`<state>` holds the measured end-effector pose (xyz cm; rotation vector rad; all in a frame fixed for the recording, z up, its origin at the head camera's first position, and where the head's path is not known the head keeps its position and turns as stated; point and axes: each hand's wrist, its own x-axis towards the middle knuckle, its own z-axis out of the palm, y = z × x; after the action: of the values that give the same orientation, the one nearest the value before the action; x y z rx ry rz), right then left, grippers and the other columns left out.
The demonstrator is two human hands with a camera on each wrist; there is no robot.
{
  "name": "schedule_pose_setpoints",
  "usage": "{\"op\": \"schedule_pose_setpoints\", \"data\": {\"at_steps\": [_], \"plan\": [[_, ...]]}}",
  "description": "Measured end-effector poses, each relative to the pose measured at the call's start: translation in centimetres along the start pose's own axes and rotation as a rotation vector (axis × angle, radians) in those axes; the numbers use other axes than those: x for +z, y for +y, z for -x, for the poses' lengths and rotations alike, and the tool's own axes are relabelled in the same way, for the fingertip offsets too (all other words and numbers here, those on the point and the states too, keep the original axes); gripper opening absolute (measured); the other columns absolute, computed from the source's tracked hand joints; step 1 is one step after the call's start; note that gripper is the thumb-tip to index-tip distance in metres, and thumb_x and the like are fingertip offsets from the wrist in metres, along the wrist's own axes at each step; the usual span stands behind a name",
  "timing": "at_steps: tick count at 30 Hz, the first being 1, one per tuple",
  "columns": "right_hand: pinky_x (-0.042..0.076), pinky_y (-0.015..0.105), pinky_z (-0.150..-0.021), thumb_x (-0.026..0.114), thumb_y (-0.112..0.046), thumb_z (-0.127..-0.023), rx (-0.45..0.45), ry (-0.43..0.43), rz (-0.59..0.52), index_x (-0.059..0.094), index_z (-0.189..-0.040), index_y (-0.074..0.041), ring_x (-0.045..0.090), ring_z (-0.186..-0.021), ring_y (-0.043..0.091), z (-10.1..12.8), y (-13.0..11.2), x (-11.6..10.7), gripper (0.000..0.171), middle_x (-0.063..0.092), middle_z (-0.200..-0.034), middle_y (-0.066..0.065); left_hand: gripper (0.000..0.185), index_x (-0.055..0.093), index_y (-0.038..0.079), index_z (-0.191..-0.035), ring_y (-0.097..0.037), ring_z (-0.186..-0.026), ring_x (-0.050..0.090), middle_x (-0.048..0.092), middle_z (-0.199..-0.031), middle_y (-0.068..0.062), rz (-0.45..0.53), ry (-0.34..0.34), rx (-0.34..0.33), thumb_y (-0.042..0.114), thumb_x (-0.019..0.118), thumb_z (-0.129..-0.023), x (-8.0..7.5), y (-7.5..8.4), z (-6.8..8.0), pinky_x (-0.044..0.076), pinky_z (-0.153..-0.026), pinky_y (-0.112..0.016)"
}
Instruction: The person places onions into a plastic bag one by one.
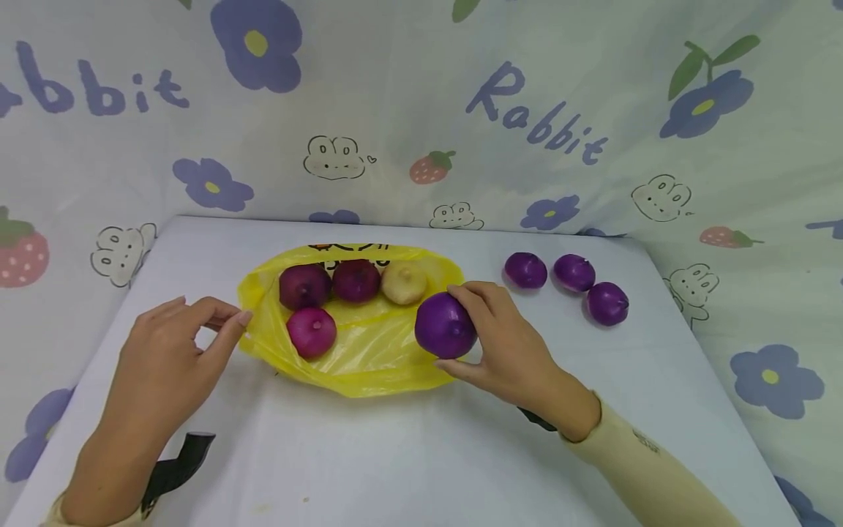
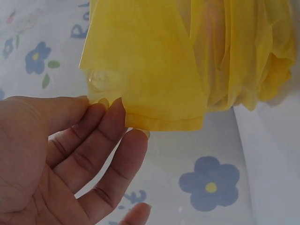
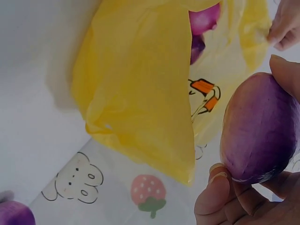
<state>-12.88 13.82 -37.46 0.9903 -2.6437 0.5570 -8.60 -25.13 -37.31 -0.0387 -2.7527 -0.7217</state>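
Observation:
A yellow plastic bag (image 1: 369, 359) lies with its mouth spread wide on the white table. Inside it sit two dark red onions (image 1: 356, 281), a pale yellow onion (image 1: 405, 283) and a pink onion (image 1: 312, 332). At the bag's left edge my left hand (image 1: 173, 355) pinches the rim between thumb and fingers; the left wrist view shows the yellow film (image 2: 154, 79) at the fingertips. My right hand (image 1: 510, 344) grips a purple onion (image 1: 446, 326) over the right side of the bag opening, thumb below and fingers above.
Three more purple onions (image 1: 607, 304) rest on the white table (image 1: 395, 461) to the right of the bag. Behind the table hangs a pale cloth (image 1: 395, 95) printed with flowers, rabbits and strawberries. A black strap (image 1: 178, 468) sits at my left wrist.

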Motion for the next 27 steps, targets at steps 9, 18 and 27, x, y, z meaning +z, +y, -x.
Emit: {"op": "schedule_pose_setpoints", "data": {"at_steps": [9,18,27], "plan": [[0.06,0.041,-0.094,0.097,-0.041,-0.073,-0.036,-0.001,-0.015,0.046,-0.149,-0.004,0.053,-0.127,0.029,-0.4,-0.6,0.6,0.099,0.048,-0.14,0.016,0.02,0.073,0.0,-0.107,-0.042,-0.071,0.065,0.074,-0.095,-0.022,0.007,0.015,0.013,0.019,0.073,-0.099,-0.1,-0.1,0.0,0.023,-0.122,-0.063],[0.06,0.04,-0.092,0.094,-0.045,-0.077,-0.029,-0.078,-0.013,0.045,-0.151,-0.009,0.052,-0.126,0.029,-1.1,-1.2,0.9,0.096,0.046,-0.142,0.017,0.02,0.073,0.0,-0.107,-0.047,-0.086,0.063,0.075,-0.096,-0.023,0.004,0.013,0.001,0.019,0.072,-0.1,-0.1,0.0,0.1,0.024,-0.122,-0.064],[0.061,0.036,-0.084,0.093,-0.048,-0.078,-0.031,-0.094,0.011,0.047,-0.151,-0.01,0.054,-0.117,0.026,-2.0,-1.0,1.8,0.094,0.046,-0.139,0.016,0.02,0.073,0.0,-0.107,-0.041,-0.07,0.065,0.075,-0.096,-0.022,0.007,0.01,0.012,0.019,0.072,-0.1,-0.1,-0.2,0.0,0.024,-0.122,-0.064]]}}
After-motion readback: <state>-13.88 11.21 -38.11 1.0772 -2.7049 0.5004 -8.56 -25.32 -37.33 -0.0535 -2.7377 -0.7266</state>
